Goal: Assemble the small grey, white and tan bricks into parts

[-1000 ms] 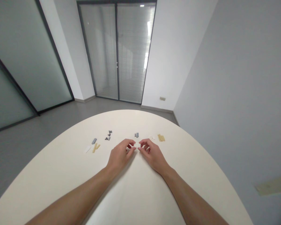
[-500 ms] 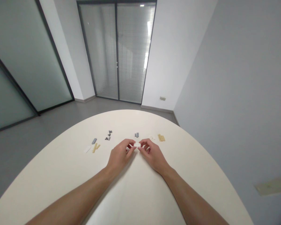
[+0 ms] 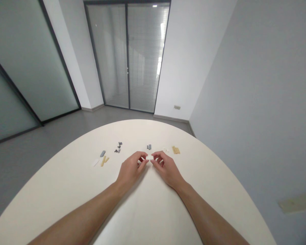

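Between my two hands is a small white building-brick piece, partly covered by the fingertips. My left hand pinches its left end with thumb and forefinger. At the right end, the thumb and fingers of my right hand are closed on the same piece. Just beyond the hands lie grey bricks. Small white pieces rest behind my right hand, and tan bricks sit a little farther right.
Left on the round white table are dark grey pieces, a blue-grey brick, tan strips and a flat white piece. The table's curved far edge runs before a glass door; a wall stands to the right.
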Tool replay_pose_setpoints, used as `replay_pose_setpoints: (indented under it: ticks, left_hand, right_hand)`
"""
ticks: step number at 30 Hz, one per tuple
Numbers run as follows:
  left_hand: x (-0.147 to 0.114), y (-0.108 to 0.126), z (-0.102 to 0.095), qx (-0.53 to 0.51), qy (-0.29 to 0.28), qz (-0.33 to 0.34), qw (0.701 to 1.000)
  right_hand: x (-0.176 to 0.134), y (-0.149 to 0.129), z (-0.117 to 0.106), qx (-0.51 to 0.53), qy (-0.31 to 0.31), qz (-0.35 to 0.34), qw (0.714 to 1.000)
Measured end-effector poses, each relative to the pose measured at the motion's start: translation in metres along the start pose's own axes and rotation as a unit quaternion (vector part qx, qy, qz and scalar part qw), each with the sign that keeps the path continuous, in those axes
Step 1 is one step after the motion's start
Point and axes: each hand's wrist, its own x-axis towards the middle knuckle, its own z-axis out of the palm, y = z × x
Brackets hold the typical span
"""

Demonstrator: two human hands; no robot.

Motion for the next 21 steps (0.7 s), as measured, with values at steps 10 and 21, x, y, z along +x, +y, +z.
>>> replay_pose_setpoints:
  ticks: [10,21]
  left_hand:
    - [0.0025,-0.0043,0.0016,-0.047,-0.015,0.011,0.999]
    - [0.0027,-0.0048,0.003,-0.043,-0.015,0.014,0.999]
  right_hand:
    - [-0.0011,0.0067,0.0008,0.0,0.001,-0.004,1.0]
    - [-0.0007,0.004,0.0002,-0.003,0.006,-0.007,1.0]
